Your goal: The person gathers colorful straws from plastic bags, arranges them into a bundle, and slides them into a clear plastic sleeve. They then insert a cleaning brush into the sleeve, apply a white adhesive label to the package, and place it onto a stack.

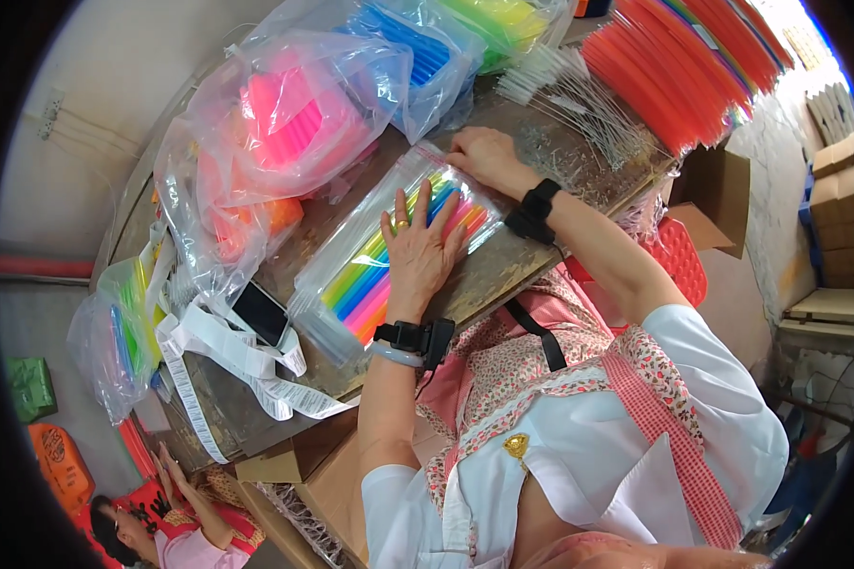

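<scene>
A clear plastic bag lies slantwise on the worktable, with long thin sticks inside it in yellow, green, blue, purple, pink and orange bands. My left hand rests flat on the bag, fingers spread, a ring on one finger. At the bag's far end, my right hand has its fingers bent and closed on the plastic edge; its fingertips are partly hidden. More clear plastic sticks out beneath the bag's near left side. Both wrists wear black straps with small devices.
Behind are bags of pink sticks, blue sticks and orange pieces. White sticks and a tall red bundle lie far right. A phone and label strips are left. Another person sits lower left.
</scene>
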Motion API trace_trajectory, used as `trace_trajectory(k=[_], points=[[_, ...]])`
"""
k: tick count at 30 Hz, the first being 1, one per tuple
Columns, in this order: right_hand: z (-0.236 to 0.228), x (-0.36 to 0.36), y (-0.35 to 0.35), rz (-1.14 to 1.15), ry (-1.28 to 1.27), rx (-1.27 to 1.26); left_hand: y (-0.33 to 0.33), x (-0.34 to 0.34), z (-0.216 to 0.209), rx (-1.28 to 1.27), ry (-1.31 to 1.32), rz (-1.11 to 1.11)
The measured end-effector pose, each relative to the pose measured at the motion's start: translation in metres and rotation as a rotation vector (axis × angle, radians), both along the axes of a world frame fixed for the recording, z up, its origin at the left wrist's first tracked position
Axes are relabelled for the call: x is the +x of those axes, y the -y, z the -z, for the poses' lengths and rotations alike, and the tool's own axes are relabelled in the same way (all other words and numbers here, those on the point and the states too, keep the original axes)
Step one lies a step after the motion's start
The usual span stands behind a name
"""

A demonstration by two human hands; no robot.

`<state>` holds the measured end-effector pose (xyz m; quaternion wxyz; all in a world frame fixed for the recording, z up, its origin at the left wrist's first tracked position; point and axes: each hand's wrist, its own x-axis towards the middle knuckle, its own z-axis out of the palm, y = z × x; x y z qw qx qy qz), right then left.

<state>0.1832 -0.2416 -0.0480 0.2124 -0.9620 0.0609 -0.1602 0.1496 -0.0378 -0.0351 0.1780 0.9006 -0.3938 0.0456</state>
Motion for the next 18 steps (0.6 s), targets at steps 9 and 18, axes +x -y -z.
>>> trace_trajectory(k=[9,18], points=[[0.004,-0.003,-0.019,0.090,0.010,0.115,0.000,0.001,-0.001,0.143,-0.021,0.009],[0.011,-0.029,0.013,0.202,0.284,1.358,0.009,-0.001,0.000,0.158,0.005,0.049]])
